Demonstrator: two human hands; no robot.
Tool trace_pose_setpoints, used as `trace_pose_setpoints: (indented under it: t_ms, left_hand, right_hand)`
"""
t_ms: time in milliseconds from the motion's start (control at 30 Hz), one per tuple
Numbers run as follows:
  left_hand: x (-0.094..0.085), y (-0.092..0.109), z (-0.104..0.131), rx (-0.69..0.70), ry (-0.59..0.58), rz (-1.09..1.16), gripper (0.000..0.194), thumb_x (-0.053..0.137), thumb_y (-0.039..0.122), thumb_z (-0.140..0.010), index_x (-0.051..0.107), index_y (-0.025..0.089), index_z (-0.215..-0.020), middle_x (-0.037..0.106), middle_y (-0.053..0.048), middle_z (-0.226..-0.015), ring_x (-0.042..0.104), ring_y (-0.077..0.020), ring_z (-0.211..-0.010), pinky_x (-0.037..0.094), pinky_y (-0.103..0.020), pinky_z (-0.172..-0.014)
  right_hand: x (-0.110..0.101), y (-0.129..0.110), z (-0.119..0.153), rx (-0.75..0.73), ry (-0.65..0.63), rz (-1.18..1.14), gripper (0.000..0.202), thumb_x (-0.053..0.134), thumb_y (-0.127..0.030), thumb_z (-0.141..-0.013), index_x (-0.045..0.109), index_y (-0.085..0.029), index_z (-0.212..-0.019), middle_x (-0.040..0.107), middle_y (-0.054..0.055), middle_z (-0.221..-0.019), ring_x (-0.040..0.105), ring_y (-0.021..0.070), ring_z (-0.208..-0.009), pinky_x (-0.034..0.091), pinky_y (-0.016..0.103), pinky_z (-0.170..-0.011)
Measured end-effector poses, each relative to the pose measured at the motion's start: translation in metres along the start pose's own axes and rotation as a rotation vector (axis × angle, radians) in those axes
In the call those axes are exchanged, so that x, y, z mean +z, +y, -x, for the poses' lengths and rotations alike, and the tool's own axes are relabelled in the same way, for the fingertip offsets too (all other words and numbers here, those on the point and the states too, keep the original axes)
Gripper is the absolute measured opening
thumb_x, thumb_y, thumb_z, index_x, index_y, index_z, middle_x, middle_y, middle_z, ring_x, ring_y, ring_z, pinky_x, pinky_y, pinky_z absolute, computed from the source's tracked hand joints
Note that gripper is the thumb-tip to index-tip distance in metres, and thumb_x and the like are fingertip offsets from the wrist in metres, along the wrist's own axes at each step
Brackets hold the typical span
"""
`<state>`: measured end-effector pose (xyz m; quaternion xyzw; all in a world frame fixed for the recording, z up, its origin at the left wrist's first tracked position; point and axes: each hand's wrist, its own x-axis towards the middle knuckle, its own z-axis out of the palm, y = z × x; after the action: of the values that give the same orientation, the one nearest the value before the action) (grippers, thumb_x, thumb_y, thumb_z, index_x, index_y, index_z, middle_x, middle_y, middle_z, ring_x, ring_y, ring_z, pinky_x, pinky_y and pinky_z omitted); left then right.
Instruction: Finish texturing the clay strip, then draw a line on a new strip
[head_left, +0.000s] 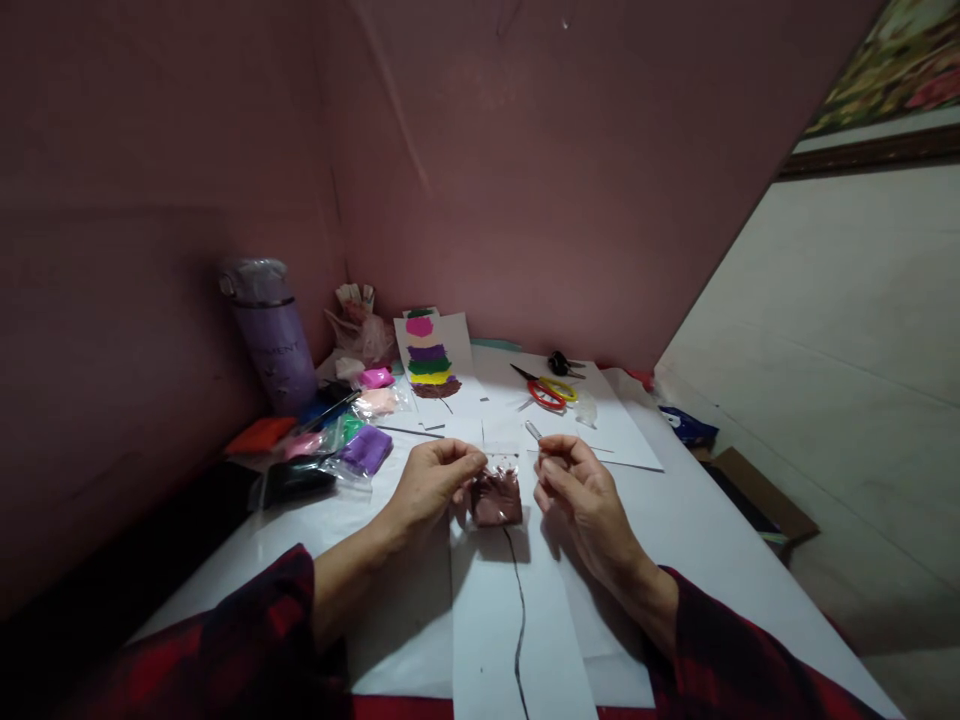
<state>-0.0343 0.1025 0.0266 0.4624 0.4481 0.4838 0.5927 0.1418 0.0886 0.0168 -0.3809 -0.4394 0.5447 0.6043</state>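
My left hand [433,487] pinches the upper left edge of a small clear bag of brown clay [496,498]. To its right, my right hand [589,498] is closed around a short, thin tool with a shiny tip [532,430]; the rest of it is hidden by the fingers. The bag hangs over a white paper strip [495,620] marked with a wavy dark line. Behind it leans a white card [457,340] with stacked bands of colour, brown and yellow at the bottom, pink near the top.
On the left lie several bags of coloured clay, among them a purple one [367,450] and an orange one [259,436], beside a purple bottle [271,335]. Red and yellow scissors [546,392] and black-headed keys [559,363] rest at the back right. Pink walls [510,180] close off the back and left.
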Motion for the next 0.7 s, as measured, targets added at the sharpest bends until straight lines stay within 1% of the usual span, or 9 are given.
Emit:
trace_pose_setpoints:
  t_ms: [67, 133, 200, 267, 367, 467, 533, 633, 700]
  left_hand:
    - [-0.001, -0.002, -0.001, 0.007, 0.016, 0.027, 0.031, 0.077, 0.039, -0.063, 0.06, 0.013, -0.063, 0.05, 0.004, -0.047, 0.04, -0.0057, -0.042, 0.028, -0.02, -0.045]
    - [-0.002, -0.002, -0.001, 0.01, 0.025, 0.04, 0.032, 0.078, 0.039, -0.062, 0.06, 0.012, -0.063, 0.051, 0.003, -0.049, 0.04, -0.0054, -0.043, 0.028, -0.02, -0.045]
    - [-0.002, -0.002, -0.001, 0.011, 0.022, 0.044, 0.033, 0.078, 0.039, -0.062, 0.06, 0.012, -0.064, 0.051, 0.003, -0.05, 0.039, -0.005, -0.043, 0.028, -0.02, -0.045]
    - [-0.002, -0.003, -0.002, 0.009, 0.021, 0.053, 0.034, 0.079, 0.04, -0.062, 0.06, 0.012, -0.065, 0.05, 0.004, -0.049, 0.039, -0.005, -0.042, 0.029, -0.02, -0.045]
    - [-0.002, -0.005, -0.002, -0.004, 0.033, 0.067, 0.036, 0.079, 0.043, -0.062, 0.059, 0.013, -0.065, 0.048, 0.005, -0.048, 0.037, -0.0048, -0.041, 0.028, -0.019, -0.043]
    - [-0.006, 0.002, -0.005, 0.01, 0.088, 0.042, 0.036, 0.078, 0.044, -0.062, 0.06, 0.013, -0.066, 0.051, 0.004, -0.051, 0.039, -0.0054, -0.041, 0.028, -0.019, -0.041]
    - [-0.015, 0.015, -0.01, 0.099, 0.165, -0.027, 0.033, 0.078, 0.042, -0.062, 0.061, 0.013, -0.065, 0.054, 0.001, -0.053, 0.043, -0.0071, -0.044, 0.03, -0.02, -0.042]
    - [-0.041, 0.039, -0.025, 0.211, 0.303, -0.052, 0.026, 0.075, 0.035, -0.063, 0.059, 0.014, -0.062, 0.051, 0.003, -0.051, 0.039, -0.0062, -0.043, 0.025, -0.019, -0.041]
    - [-0.065, 0.052, -0.037, 0.329, 0.533, -0.196, 0.017, 0.07, 0.029, -0.064, 0.061, 0.015, -0.063, 0.056, 0.001, -0.054, 0.045, -0.0089, -0.046, 0.03, -0.02, -0.043]
  right_hand:
    - [0.0, 0.0, -0.001, 0.009, -0.007, -0.028, 0.027, 0.076, -0.035, -0.074, 0.06, -0.02, -0.089, 0.056, -0.004, -0.07, 0.045, 0.0068, -0.049, 0.038, 0.018, -0.04]
    - [0.0, -0.001, -0.002, 0.061, -0.017, -0.027, 0.029, 0.076, -0.039, -0.074, 0.062, -0.018, -0.088, 0.057, -0.002, -0.071, 0.04, 0.0052, -0.045, 0.031, 0.016, -0.035]
    - [0.0, -0.001, -0.002, 0.113, -0.026, -0.01, 0.032, 0.076, -0.044, -0.074, 0.062, -0.018, -0.086, 0.054, -0.004, -0.065, 0.032, 0.0029, -0.04, 0.024, 0.015, -0.032]
    - [-0.001, -0.001, -0.001, 0.14, -0.032, 0.007, 0.034, 0.073, -0.049, -0.076, 0.062, -0.018, -0.085, 0.048, -0.008, -0.058, 0.025, 0.0017, -0.037, 0.02, 0.014, -0.031]
    - [-0.002, -0.001, -0.001, 0.129, -0.036, 0.01, 0.038, 0.069, -0.054, -0.078, 0.063, -0.018, -0.091, 0.046, -0.008, -0.058, 0.029, 0.0028, -0.038, 0.024, 0.014, -0.032]
    - [-0.002, 0.001, -0.003, 0.093, -0.055, 0.021, 0.039, 0.072, -0.049, -0.078, 0.062, -0.019, -0.101, 0.053, -0.005, -0.066, 0.04, 0.0043, -0.04, 0.034, 0.016, -0.033]
    - [-0.002, 0.003, -0.003, 0.075, -0.09, 0.059, 0.038, 0.074, -0.043, -0.077, 0.061, -0.019, -0.104, 0.06, -0.004, -0.07, 0.045, 0.0053, -0.038, 0.039, 0.019, -0.033]
    - [-0.003, 0.004, -0.003, 0.053, -0.124, 0.109, 0.033, 0.075, -0.04, -0.076, 0.063, -0.018, -0.098, 0.062, -0.002, -0.069, 0.047, 0.0063, -0.037, 0.038, 0.02, -0.032]
    - [-0.003, 0.004, -0.002, 0.04, -0.123, 0.123, 0.03, 0.076, -0.042, -0.076, 0.063, -0.017, -0.086, 0.06, -0.003, -0.064, 0.045, 0.0055, -0.038, 0.034, 0.018, -0.031]
